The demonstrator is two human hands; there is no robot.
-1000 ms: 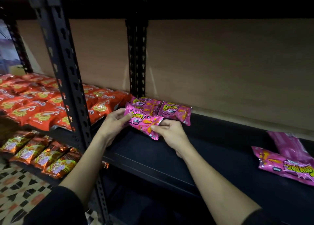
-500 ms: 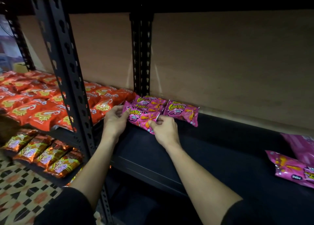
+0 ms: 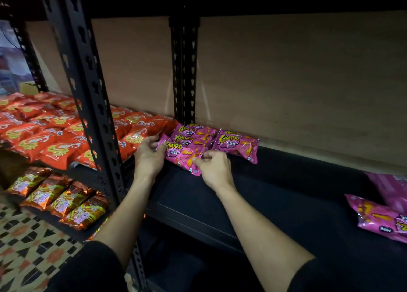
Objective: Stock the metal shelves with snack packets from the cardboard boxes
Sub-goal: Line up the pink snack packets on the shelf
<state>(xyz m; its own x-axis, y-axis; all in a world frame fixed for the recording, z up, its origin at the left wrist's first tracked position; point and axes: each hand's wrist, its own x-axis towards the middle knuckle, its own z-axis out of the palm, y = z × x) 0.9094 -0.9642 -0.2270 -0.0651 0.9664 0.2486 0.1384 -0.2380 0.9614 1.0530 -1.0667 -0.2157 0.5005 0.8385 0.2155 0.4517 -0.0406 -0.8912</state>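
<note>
A pink snack packet [image 3: 179, 154] lies at the back left of the dark metal shelf [image 3: 275, 194], overlapping two more pink packets [image 3: 193, 134] behind it. My left hand [image 3: 148, 157] pinches its left edge. At the packet's lower right corner my right hand [image 3: 214, 167] pinches the foil. Another pink packet [image 3: 236, 144] lies just to the right against the brown back panel. No cardboard box is in view.
Loose pink packets [image 3: 378, 219] lie at the shelf's right end. Red packets [image 3: 55, 133] fill the neighbouring shelf to the left, beyond a black upright post [image 3: 88, 88]. Orange-brown packets [image 3: 59, 197] sit on the lower left shelf above a patterned floor [image 3: 26, 247].
Both hands have carried the pink packet back and down onto the stack at the rear left of the shelf. The view has shifted slightly left, hiding more of the right-hand packets.
</note>
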